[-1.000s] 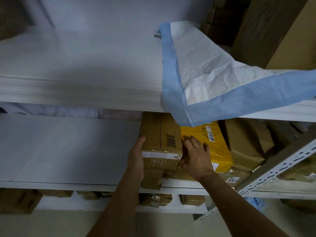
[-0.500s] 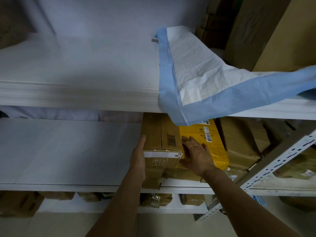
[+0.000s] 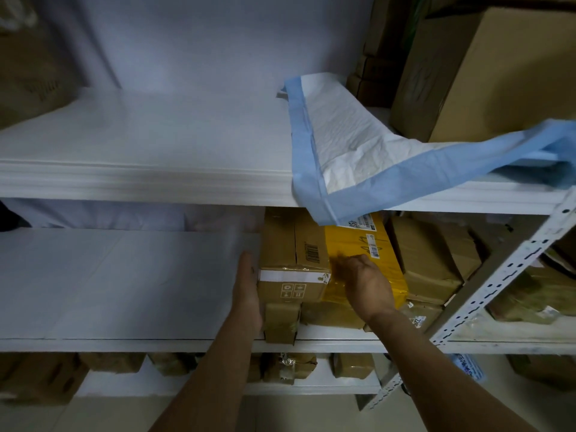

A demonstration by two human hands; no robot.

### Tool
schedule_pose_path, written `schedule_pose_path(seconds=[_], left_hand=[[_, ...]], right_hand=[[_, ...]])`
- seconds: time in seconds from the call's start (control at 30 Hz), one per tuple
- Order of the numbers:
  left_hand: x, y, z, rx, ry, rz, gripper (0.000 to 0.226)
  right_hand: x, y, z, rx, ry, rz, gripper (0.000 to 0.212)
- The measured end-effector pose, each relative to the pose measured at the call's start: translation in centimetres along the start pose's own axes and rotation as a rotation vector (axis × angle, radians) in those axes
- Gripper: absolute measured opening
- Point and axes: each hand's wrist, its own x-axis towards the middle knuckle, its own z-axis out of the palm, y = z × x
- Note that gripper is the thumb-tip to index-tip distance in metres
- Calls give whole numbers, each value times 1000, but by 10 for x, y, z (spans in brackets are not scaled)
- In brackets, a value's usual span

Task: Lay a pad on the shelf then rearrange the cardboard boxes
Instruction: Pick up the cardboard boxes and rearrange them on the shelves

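Head view: my left hand (image 3: 247,286) lies flat, fingers straight, against the left side of the brown cardboard box (image 3: 293,263) on the middle shelf (image 3: 124,285). My right hand (image 3: 363,283) sits on the box's right edge, over the yellow parcel (image 3: 358,244) just beside it; fingers blurred, can't tell if they curl round the box or only press. The box sits on top of smaller brown boxes (image 3: 282,319). More brown parcels (image 3: 427,260) to the right. The blue-edged pad (image 3: 343,145) lies on the upper shelf (image 3: 140,145), right part, near corner drooping over the front edge. Big carton (image 3: 486,73) far right of the pad.
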Motion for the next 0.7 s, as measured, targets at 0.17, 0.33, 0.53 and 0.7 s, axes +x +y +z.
schedule_pose_path(seconds=[0.17, 0.33, 0.53, 0.7], left_hand=[[1, 11, -45, 57, 113, 25, 61], [-13, 39, -108, 127, 122, 143, 29], [-62, 119, -192, 129, 199, 408, 31], [-104, 197, -261, 124, 346, 667, 23]], right_hand=[[-27, -53, -16, -11, 144, 42, 17], [-53, -134, -23, 110, 199, -2, 26], [-61, -261, -44, 342, 267, -176, 37], [-50, -368, -65, 653, 240, -285, 13]])
